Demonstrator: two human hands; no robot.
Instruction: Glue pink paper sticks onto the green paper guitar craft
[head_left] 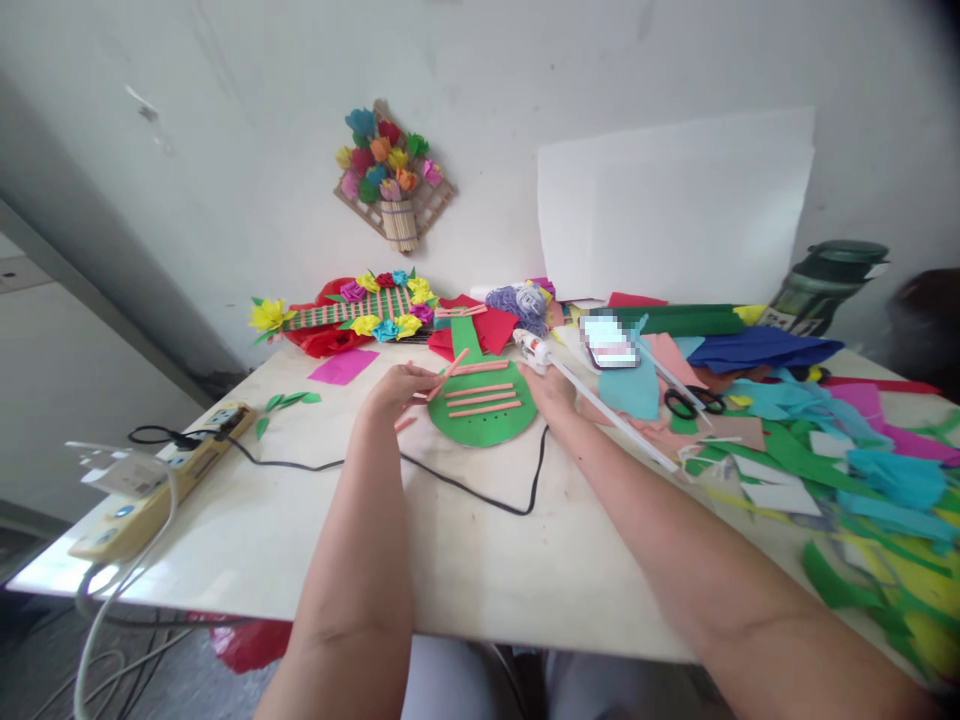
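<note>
My left hand (401, 386) pinches a thin pink strip (457, 362) at the left edge of a green guitar-shaped cutout (484, 432). Several similar pink strips lie across its round body, above a row of small dark dots. At the cutout's right side, my right hand (553, 394) is wrapped round a white glue gun (531, 347). A long white glue stick (611, 417) sticks out of the gun's back, slanting down to the right. Another pink strip (406, 424) rests on the table below my left fingers, partly hidden.
A flower-trimmed paper guitar (337, 313) lies behind on the left. Black scissors (694, 403), a phone (609, 341) and coloured scraps crowd the right, with a dark bottle (829, 285) beyond. A power strip (161, 482) sits left; a black cord (465, 487) crosses the table in front.
</note>
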